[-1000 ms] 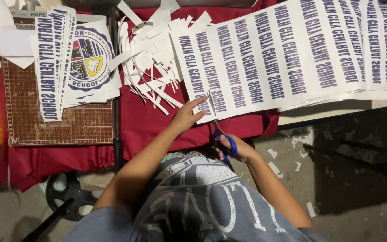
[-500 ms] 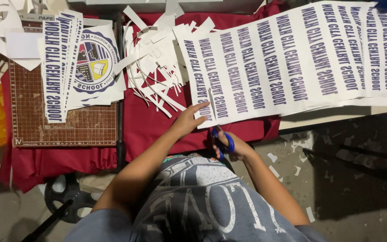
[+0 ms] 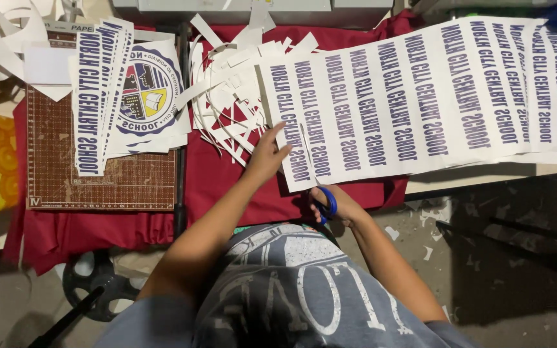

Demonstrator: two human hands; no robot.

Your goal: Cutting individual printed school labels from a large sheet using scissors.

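Note:
A long white printed sheet (image 3: 420,96) with rows of dark blue lettering lies across the red cloth (image 3: 227,187) and table. My left hand (image 3: 267,153) presses flat on the sheet's left end, fingers spread. At the sheet's near edge, my right hand (image 3: 336,205) grips blue-handled scissors (image 3: 325,205), their blades running up into the paper. A narrow printed strip is partly cut free between my two hands.
A pile of white paper offcuts (image 3: 233,90) lies left of the sheet. Farther left a brown paper trimmer board (image 3: 98,174) carries cut printed strips (image 3: 95,96) and a round crest print (image 3: 146,96). Scraps litter the floor (image 3: 485,258) at right.
The left hand has slid up along the sheet's left end. The scissors have advanced farther into the paper, lengthening the cut.

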